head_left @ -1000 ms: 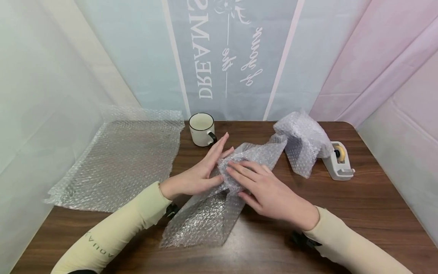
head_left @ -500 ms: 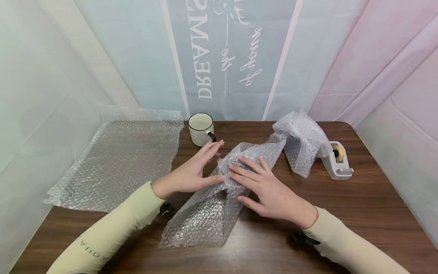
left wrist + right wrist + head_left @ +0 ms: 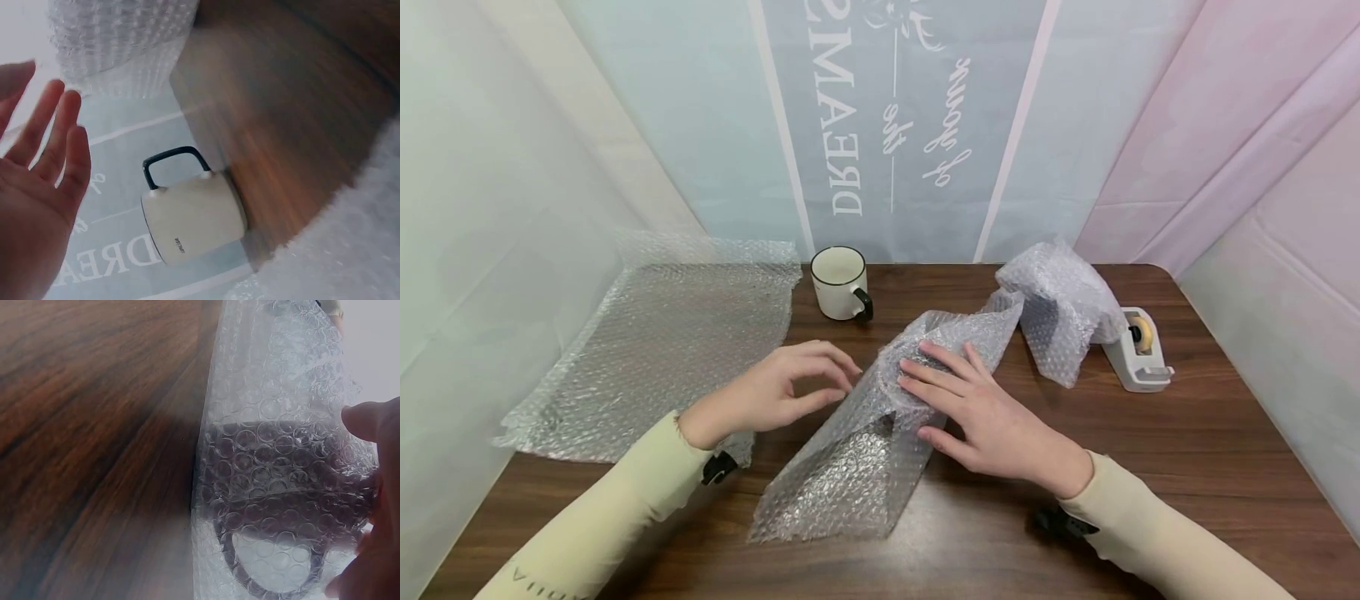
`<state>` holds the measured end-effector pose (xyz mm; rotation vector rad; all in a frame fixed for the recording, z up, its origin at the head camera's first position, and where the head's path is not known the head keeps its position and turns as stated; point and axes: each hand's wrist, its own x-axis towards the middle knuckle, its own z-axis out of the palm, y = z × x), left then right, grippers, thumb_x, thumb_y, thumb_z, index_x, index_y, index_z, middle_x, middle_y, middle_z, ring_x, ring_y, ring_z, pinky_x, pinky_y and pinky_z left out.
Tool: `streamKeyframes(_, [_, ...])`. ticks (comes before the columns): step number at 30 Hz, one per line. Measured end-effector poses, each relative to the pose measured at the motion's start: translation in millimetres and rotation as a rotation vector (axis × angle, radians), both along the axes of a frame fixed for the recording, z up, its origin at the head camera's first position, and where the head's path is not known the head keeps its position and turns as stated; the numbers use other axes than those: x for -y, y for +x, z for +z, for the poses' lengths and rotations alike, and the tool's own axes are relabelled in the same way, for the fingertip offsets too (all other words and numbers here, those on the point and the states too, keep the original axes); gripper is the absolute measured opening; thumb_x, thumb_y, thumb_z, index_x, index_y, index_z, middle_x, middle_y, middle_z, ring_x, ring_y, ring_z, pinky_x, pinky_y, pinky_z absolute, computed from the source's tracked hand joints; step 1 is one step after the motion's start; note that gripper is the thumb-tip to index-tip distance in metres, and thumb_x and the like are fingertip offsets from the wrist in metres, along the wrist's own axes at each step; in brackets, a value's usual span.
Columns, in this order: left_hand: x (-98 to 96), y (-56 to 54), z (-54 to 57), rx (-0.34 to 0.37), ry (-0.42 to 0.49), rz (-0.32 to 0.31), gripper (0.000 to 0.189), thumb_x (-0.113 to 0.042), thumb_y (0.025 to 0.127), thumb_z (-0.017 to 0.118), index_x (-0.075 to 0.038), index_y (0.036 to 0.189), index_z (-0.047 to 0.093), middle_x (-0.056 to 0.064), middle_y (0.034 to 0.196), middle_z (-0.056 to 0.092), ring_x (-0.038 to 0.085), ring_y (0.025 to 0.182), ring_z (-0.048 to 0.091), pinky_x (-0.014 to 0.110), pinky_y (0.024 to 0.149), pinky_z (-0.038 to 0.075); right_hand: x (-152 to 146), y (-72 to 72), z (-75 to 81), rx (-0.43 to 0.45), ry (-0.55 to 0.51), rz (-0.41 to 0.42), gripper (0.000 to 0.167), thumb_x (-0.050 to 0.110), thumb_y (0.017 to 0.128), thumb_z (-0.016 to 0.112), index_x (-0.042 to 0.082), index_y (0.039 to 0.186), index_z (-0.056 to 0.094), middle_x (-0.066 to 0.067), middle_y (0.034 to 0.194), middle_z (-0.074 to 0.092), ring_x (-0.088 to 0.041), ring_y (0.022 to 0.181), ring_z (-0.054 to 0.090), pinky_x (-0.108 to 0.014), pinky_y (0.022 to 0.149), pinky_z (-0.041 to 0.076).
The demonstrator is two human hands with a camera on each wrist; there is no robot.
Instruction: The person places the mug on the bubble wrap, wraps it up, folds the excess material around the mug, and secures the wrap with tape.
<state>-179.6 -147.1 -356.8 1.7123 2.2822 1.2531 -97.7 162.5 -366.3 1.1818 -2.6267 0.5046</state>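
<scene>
A sheet of bubble wrap [image 3: 842,483] is folded over a bundle in the middle of the table. Through the wrap, the right wrist view shows a mug [image 3: 275,481] with a dark looped handle. My right hand [image 3: 977,408] rests on top of the bundle, fingers spread. To the bundle's left, my left hand [image 3: 782,387] holds nothing, its fingers loosely bent and the fingertips close to the wrap. An unwrapped white mug [image 3: 837,287] with a black rim and handle stands upright behind, and it also shows in the left wrist view.
Flat bubble wrap [image 3: 685,342] lies at the left of the wooden table [image 3: 1150,492]. Another bubble-wrapped bundle [image 3: 1060,300] sits at the back right, beside a white tape dispenser [image 3: 1142,354]. A printed curtain [image 3: 895,125] hangs behind the table.
My left hand has come off the bundle and moved left and toward me. The right hand stays on the wrap, its fingers spread wider than a second ago.
</scene>
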Motion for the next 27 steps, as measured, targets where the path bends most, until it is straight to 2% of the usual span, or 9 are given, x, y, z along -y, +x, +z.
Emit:
streamKeyframes(3, [6.0,4.3,-3.0,-0.012,-0.026,-0.083,0.032,0.006,0.087,0.066,-0.022,0.098,0.075,0.006,0.136,0.057,0.024,0.127,0.048,0.045,0.104,0.042,0.3,-0.2,0.4,0.004,-0.008,0.003,0.058,0.041,0.099,0.059,0.018,0.151,0.045,0.001,0.158,0.036,-0.027,0.150,0.019,-0.070,0.112,0.013])
streamKeyframes(6, [11.3,9.7,-4.9,-0.004,-0.056,-0.114,0.043,0.012,0.083,0.063,-0.027,0.096,0.077,0.008,0.147,0.047,0.027,0.132,0.037,0.049,0.103,0.041,0.3,-0.4,0.5,0.009,-0.009,0.002,0.057,0.040,0.099,0.059,0.018,0.150,0.046,0.002,0.158,0.037,-0.027,0.149,0.020,-0.069,0.112,0.014])
streamKeyframes(9, [15.6,15.0,-5.4,-0.027,-0.077,-0.114,0.048,0.012,0.082,0.062,-0.031,0.096,0.078,0.011,0.154,0.038,0.031,0.135,0.030,0.053,0.103,0.040,0.5,0.0,0.7,0.014,-0.009,0.003,0.057,0.039,0.099,0.060,0.017,0.150,0.046,0.001,0.158,0.037,-0.027,0.149,0.020,-0.069,0.112,0.014])
streamKeyframes(14, [20.0,23.7,-6.6,-0.117,-0.116,-0.125,0.052,0.014,0.079,0.065,-0.035,0.092,0.078,0.017,0.160,0.027,0.042,0.143,0.018,0.060,0.113,0.023,-0.3,0.3,0.6,0.019,-0.004,-0.002,0.058,0.036,0.098,0.063,0.018,0.150,0.046,0.002,0.158,0.037,-0.025,0.150,0.019,-0.068,0.113,0.014])
streamKeyframes(16, [21.4,26.8,-7.9,-0.161,-0.146,-0.121,0.053,0.016,0.075,0.067,-0.035,0.086,0.078,0.017,0.161,0.024,0.044,0.146,0.013,0.061,0.114,0.020,-0.8,0.2,0.1,0.020,-0.002,-0.006,0.058,0.035,0.097,0.064,0.018,0.150,0.046,0.002,0.158,0.037,-0.025,0.150,0.019,-0.067,0.113,0.014])
streamKeyframes(19, [23.4,29.3,-10.2,-0.250,-0.162,-0.106,0.049,0.015,0.073,0.069,-0.033,0.079,0.076,0.017,0.161,0.023,0.045,0.147,0.010,0.061,0.114,0.021,-1.2,-0.1,-0.2,0.017,0.001,-0.006,0.058,0.034,0.097,0.064,0.018,0.150,0.046,0.002,0.158,0.037,-0.025,0.150,0.019,-0.067,0.113,0.014])
streamKeyframes(23, [25.5,29.9,-11.6,-0.342,-0.149,-0.086,0.037,0.006,0.072,0.078,-0.030,0.075,0.073,0.019,0.160,0.027,0.047,0.146,0.013,0.060,0.112,0.027,-0.9,0.3,0.3,0.013,0.003,-0.007,0.058,0.034,0.098,0.063,0.018,0.151,0.046,0.002,0.158,0.036,-0.025,0.150,0.019,-0.066,0.114,0.013])
streamKeyframes(27, [28.4,29.8,-10.7,-0.332,-0.176,-0.057,0.029,-0.011,0.071,0.089,-0.031,0.074,0.068,0.018,0.159,0.028,0.044,0.147,0.014,0.057,0.112,0.031,-0.1,1.0,0.6,0.010,-0.005,-0.003,0.058,0.036,0.098,0.062,0.016,0.150,0.046,0.001,0.158,0.037,-0.027,0.149,0.021,-0.067,0.113,0.014])
